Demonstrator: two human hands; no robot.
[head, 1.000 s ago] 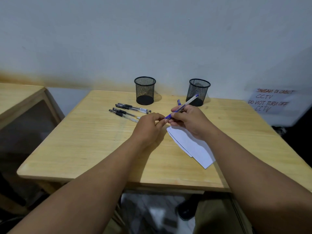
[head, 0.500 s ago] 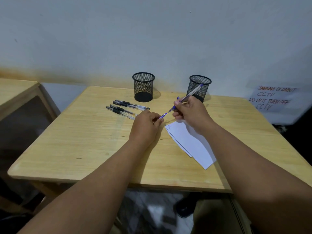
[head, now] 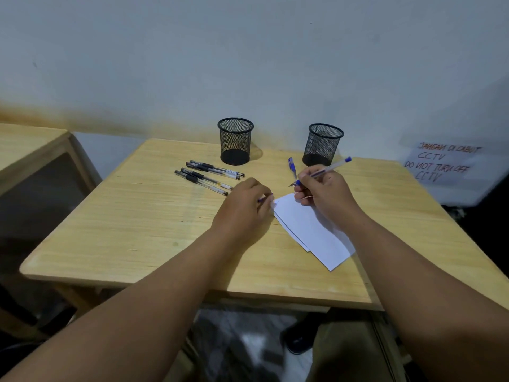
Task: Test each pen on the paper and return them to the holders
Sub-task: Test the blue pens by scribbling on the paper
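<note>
My right hand [head: 323,191] grips an uncapped blue pen [head: 327,169], tip pointing down-left just above the far corner of the white paper [head: 311,230]. My left hand [head: 245,208] rests at the paper's left corner, closed on the pen's blue cap [head: 265,199]. Another blue pen [head: 292,166] lies beyond my right hand. Several black pens [head: 209,176] lie in a row to the left. Two black mesh holders stand at the back: the left holder [head: 235,140] and the right holder [head: 323,144]; both look empty.
The wooden table [head: 137,230] has its front edge close to me. A second wooden table [head: 30,144] stands to the left. A handwritten CCTV notice [head: 443,164] hangs on the wall at the right. A shoe [head: 298,337] shows on the floor below.
The cap has come off the blue pen: my left hand drew away with it to the paper's corner, and my right hand tilted the pen tip down toward the paper.
</note>
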